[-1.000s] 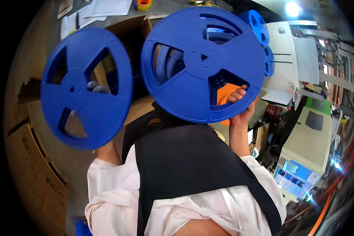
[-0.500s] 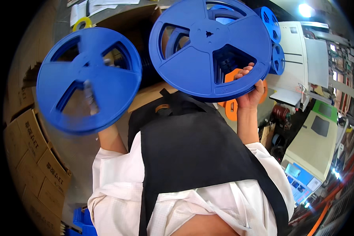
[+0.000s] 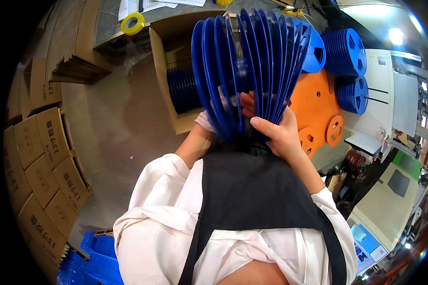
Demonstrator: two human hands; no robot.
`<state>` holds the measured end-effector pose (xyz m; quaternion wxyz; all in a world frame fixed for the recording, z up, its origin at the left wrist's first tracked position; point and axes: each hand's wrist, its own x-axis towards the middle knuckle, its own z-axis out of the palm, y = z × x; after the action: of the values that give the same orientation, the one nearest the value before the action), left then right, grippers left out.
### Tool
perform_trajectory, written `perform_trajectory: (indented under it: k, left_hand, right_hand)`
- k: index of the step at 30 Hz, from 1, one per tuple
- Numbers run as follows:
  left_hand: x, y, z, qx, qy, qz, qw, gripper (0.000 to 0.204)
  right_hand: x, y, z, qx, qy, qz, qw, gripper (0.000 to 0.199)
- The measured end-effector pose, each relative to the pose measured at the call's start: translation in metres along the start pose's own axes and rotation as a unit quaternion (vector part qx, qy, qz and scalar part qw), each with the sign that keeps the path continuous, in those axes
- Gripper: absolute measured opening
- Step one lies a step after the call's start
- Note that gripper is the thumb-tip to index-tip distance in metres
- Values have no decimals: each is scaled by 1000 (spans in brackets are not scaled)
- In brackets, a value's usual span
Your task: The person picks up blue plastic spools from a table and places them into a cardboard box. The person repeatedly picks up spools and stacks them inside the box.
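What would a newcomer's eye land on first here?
Probably the blue reels, fanned out at upper centre between the person's hands. Next might come the bright orange piece just to their right. The yellow tape roll at upper left and the stacked cardboard boxes along the left side also stand out.

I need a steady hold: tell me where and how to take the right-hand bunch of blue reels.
Come from the near right side, as the right hand does, and close your grip on the near rims of the thin blue reels. They gather closely there but fan apart toward the far edge, so the near rims probably hold best.
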<state>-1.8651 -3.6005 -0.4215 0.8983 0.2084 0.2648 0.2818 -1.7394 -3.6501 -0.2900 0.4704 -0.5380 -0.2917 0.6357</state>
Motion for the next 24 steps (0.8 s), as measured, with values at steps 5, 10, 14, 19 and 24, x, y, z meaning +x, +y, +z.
perform_trajectory:
  k: [5, 10, 14, 19, 24]
  left_hand:
    - [-6, 10, -13, -62, 18, -3, 998, 66]
    - [-46, 9, -49, -188, 31, 37, 981, 74]
    - [-34, 15, -48, -320, -75, 65, 942, 79]
    - [-23, 14, -52, -337, -157, 146, 917, 75]
    - [-6, 23, -56, -362, -213, 149, 895, 59]
  right_hand:
    - [-1, -5, -12, 68, 34, 8, 997, 64]
    - [-8, -8, -47, 92, 108, -2, 990, 55]
    - [-17, 1, -83, 128, 201, -51, 970, 45]
    - [-19, 7, -105, 163, 244, -52, 955, 40]
    - [-17, 9, -114, 172, 278, -47, 944, 39]
